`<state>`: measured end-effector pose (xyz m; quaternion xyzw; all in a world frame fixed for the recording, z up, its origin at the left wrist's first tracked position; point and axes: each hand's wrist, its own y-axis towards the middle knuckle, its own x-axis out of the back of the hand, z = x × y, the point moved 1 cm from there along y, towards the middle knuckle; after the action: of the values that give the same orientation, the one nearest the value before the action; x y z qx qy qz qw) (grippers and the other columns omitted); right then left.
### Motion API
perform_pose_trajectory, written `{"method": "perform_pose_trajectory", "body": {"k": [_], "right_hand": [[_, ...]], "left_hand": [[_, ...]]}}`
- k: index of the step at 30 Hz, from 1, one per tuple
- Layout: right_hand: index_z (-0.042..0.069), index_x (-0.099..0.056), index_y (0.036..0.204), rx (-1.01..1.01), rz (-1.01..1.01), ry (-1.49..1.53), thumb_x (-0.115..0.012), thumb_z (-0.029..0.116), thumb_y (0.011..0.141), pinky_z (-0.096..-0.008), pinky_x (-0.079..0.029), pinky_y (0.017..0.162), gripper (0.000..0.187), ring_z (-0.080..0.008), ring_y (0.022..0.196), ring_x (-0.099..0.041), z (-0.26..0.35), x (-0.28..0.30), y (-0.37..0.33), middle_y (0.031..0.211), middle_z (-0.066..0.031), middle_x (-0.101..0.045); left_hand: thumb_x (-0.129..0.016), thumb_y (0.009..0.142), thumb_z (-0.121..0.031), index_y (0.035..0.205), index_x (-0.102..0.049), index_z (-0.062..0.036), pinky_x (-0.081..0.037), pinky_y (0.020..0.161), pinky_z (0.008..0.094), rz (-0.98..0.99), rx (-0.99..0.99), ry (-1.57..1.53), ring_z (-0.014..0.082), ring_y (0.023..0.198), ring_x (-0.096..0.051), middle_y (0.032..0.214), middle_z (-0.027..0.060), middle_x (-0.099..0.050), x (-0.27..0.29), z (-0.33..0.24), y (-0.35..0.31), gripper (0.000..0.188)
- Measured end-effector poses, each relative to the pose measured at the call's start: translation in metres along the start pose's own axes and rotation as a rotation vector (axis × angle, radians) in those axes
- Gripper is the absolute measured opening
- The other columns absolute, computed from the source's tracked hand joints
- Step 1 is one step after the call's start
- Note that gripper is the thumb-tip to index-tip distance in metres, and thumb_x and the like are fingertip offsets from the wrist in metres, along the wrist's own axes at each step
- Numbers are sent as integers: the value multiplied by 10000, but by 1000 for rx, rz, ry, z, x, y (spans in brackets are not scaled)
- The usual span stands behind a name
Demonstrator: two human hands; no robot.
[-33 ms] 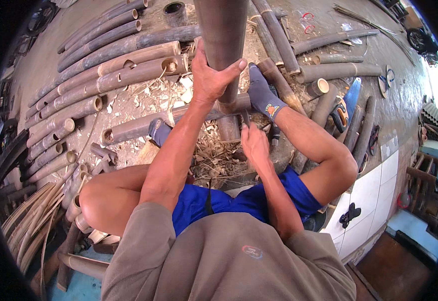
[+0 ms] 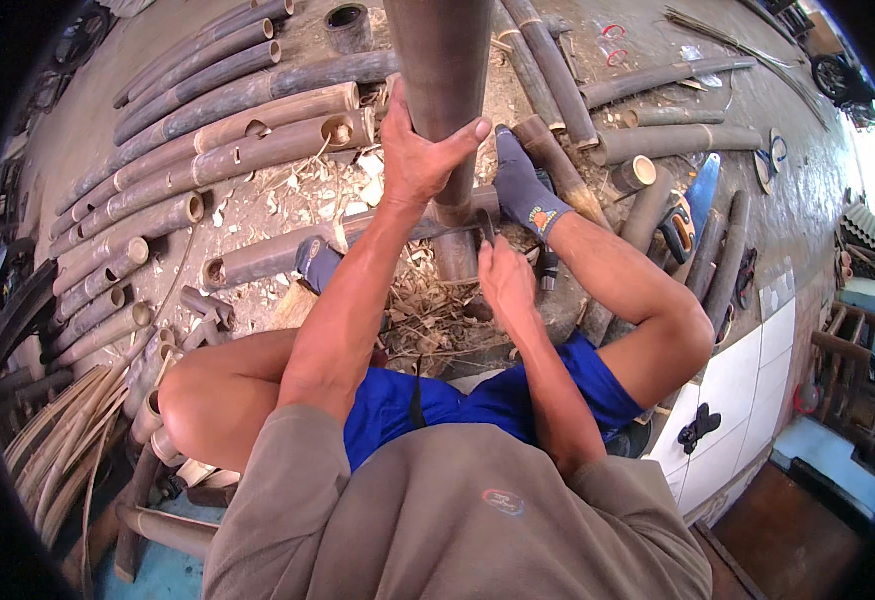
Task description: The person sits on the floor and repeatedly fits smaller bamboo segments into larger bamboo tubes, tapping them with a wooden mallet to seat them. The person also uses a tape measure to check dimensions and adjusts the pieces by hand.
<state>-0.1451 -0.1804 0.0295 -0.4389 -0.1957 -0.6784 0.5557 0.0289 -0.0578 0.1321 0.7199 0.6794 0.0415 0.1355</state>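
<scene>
My left hand (image 2: 422, 155) is wrapped round a thick, dark bamboo pole (image 2: 440, 60) that rises toward the top edge of the view. The thumb lies across the pole's near side. Lower down, my right hand (image 2: 507, 280) is closed round a knife whose dark blade (image 2: 487, 225) lies against the right side of the pole near its lower end. The fist hides the knife's handle. Behind that end lies a bamboo tube (image 2: 267, 262) with a hole near its left end. A short bamboo piece (image 2: 455, 258) shows below the pole, above dry shavings (image 2: 427, 305).
Many cut bamboo tubes (image 2: 227, 165) lie in rows at the left, some with holes. More bamboo lengths (image 2: 672, 145) and a handsaw (image 2: 697, 200) lie at the right. Bamboo strips (image 2: 67, 420) are bundled at the lower left. White tiles (image 2: 747, 390) edge the right side.
My right hand and the knife have shifted very slightly up and left along the pole. My left hand keeps its hold.
</scene>
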Motion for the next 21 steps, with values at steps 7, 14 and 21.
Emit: {"method": "perform_pose_trajectory", "body": {"k": [7,14,21], "right_hand": [[-20,-650,1035,-27,83,-89,-559,281,1026,-602,-573,798,315,-524,896,-712,6,-7,24,948,-325,-723],[-20,-675,974,15,-39,-46,-578,269,1020,-602,-573,728,309,-505,820,-713,-6,-7,11,847,-328,-708],[-22,-680,920,33,100,-91,-554,256,1022,-582,-586,744,321,-510,792,-715,1,-5,7,856,-310,-720]], "left_hand": [[-933,716,-290,1311,-552,-7,-541,960,391,14,-11,76,221,1036,-684,1160,129,-706,-3,-5,3,762],[-919,710,-259,1306,-562,-14,-540,949,388,-3,21,49,214,1021,-683,1142,128,-711,-1,-1,-1,737],[-931,721,-291,1338,-554,-5,-539,966,398,-23,86,47,233,1051,-688,1179,150,-713,0,22,-4,778]]}}
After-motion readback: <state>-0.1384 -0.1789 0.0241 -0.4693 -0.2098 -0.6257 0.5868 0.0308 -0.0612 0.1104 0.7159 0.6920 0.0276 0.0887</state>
